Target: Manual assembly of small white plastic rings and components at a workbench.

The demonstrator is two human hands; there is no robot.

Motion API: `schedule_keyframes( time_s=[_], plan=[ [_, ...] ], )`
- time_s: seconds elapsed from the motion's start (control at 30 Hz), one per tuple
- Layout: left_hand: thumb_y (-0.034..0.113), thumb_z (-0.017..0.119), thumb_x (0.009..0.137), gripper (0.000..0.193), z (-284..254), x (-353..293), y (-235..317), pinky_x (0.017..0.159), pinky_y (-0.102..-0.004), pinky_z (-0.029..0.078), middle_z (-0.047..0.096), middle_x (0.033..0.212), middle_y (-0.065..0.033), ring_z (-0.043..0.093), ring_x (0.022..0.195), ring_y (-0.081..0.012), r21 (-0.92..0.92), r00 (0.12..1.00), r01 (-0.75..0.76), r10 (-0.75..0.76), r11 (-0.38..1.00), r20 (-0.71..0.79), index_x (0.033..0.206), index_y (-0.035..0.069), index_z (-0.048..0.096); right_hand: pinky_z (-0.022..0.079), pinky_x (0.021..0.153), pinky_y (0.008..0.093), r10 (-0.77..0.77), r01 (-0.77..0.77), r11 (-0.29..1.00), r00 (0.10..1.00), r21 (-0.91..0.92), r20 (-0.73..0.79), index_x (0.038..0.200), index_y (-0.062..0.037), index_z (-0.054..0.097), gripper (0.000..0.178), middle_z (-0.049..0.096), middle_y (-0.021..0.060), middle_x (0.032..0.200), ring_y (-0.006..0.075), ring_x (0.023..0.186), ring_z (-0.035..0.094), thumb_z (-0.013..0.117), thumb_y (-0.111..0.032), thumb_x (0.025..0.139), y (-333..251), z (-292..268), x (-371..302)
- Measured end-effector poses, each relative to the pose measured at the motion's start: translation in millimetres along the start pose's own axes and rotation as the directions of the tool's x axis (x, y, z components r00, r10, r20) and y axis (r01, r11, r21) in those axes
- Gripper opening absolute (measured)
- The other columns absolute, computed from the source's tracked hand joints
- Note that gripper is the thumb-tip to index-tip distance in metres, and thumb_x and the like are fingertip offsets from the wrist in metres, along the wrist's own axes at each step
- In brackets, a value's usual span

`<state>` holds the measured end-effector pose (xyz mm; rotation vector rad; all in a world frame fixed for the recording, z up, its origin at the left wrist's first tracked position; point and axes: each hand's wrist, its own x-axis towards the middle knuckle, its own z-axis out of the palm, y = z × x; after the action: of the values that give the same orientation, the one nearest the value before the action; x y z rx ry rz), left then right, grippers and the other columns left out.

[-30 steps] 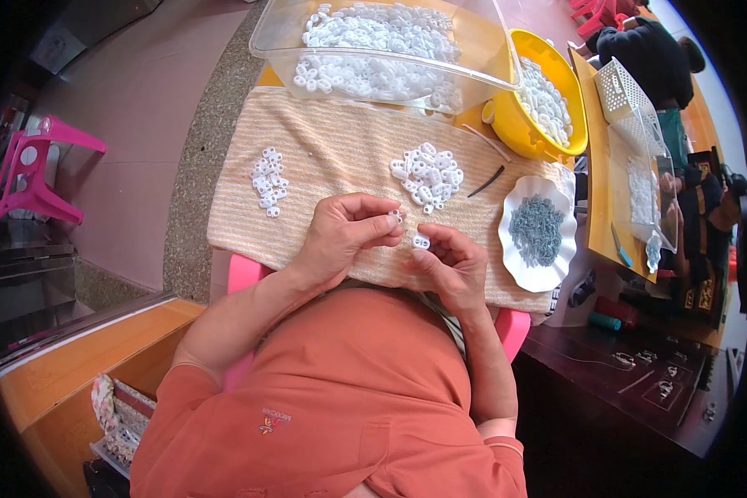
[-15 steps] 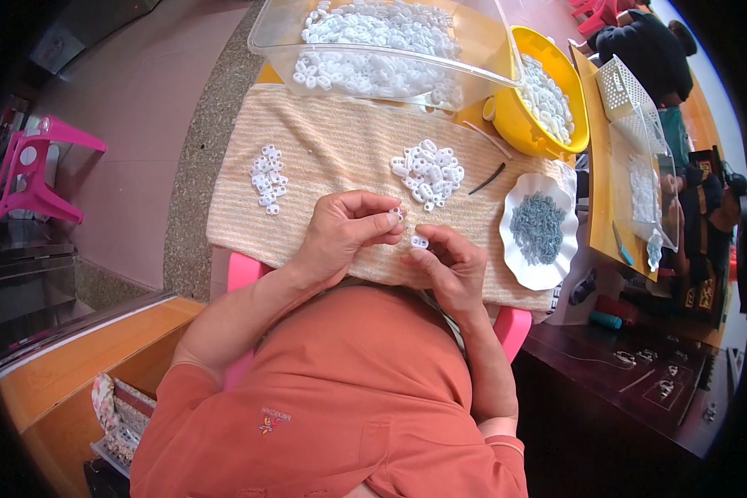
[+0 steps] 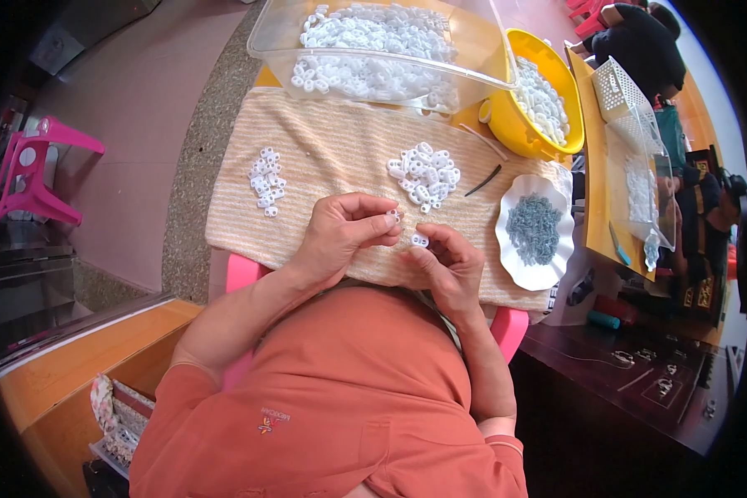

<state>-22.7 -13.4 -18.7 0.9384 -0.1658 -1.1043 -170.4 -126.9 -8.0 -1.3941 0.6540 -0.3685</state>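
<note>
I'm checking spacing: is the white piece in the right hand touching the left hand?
Apart. The head view shows a narrow strip of cloth between the white piece, pinched by the right hand, and the left hand.

- The left hand (image 3: 340,236) sits near the frame's centre, thumb and forefinger pinched, tips pointing right.
- The right hand (image 3: 455,267) sits right of centre, slightly lower, likewise pinched, tips toward upper left.
- Both forearms, left (image 3: 245,309) and right (image 3: 491,365), rise from below.
</note>
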Motion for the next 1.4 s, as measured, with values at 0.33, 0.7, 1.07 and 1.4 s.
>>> schedule_keyframes(
  time_s=[0.33,0.7,1.07,1.4],
  plan=[
    [0.000,0.062,0.087,0.019,-1,1,-1,0.074,-0.0282,0.058,0.067,0.094,-0.0106,0.068,0.082,-0.0163,0.000,1.000,0.014,-0.014,1.000,0.013,0.105,-0.003,0.063,0.054,0.071,0.0233,-0.088,0.090,0.993,0.995,-0.070,0.039,0.110,0.0052,0.059,0.024,0.066,0.0071,0.089,0.0140,0.081,0.067,0.062,0.006,0.086,7,-6,3],
    [-0.001,0.063,0.085,0.018,0,-1,1,0.075,-0.0278,0.057,0.066,0.092,-0.0124,0.066,0.081,-0.0165,0.010,1.000,0.021,-0.021,1.000,-0.011,0.103,-0.006,0.062,0.047,0.063,0.0191,-0.446,0.341,0.694,0.895,-0.634,-0.007,0.116,0.0013,0.060,0.028,0.060,0.0014,0.086,0.0064,0.072,0.057,0.063,0.001,0.088,-38,-64,34],
    [0.000,0.064,0.086,0.016,-3,0,1,0.074,-0.0290,0.058,0.067,0.092,-0.0099,0.067,0.081,-0.0158,0.013,1.000,0.028,-0.028,1.000,0.003,0.102,-0.003,0.064,0.051,0.060,0.0284,-0.716,0.314,0.383,0.695,-0.869,-0.065,0.110,-0.0021,0.062,0.032,0.064,0.0126,0.100,0.0166,0.067,0.062,0.068,0.000,0.079,-102,-81,83],
    [0.002,0.064,0.086,0.020,0,-1,4,0.075,-0.0269,0.057,0.067,0.090,-0.0114,0.066,0.081,-0.0154,0.020,1.000,0.019,-0.019,1.000,0.023,0.104,-0.007,0.062,0.050,0.061,0.0290,-0.292,0.381,0.538,0.921,-0.752,0.258,0.093,-0.0013,0.068,0.017,0.066,0.0103,0.087,0.0196,0.069,0.063,0.069,-0.001,0.077,-37,-39,56]
  ],
)
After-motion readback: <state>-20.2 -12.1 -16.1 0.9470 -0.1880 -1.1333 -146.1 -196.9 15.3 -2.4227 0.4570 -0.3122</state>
